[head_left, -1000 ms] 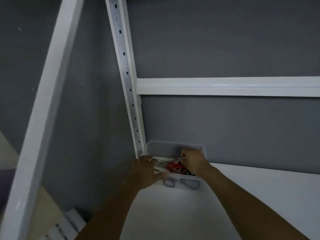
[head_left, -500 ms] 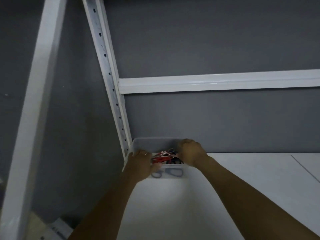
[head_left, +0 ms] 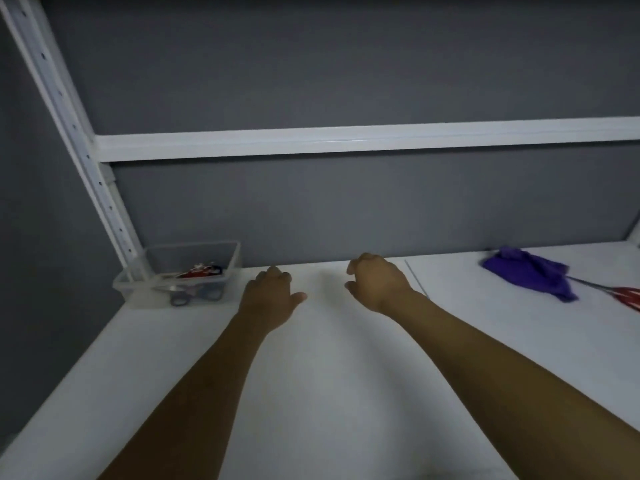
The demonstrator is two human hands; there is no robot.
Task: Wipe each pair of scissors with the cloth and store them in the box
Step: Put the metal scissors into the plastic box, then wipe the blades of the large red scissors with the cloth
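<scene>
A clear plastic box stands at the table's far left corner with several pairs of scissors inside, red-handled and grey-handled. My left hand hovers just right of the box, fingers loosely curled, holding nothing. My right hand hangs over the middle of the table, also loosely curled and empty. A purple cloth lies crumpled at the far right. Red-handled scissors lie on the table with their blades partly under the cloth.
The white table runs to a grey back wall. A white perforated upright rises behind the box, and a white crossbar spans the wall. The table's left edge drops off beside the box.
Both hands have let go of the box and scissors and drawn away to the right. The view has swung right, bringing the purple cloth and another pair of scissors into sight.
</scene>
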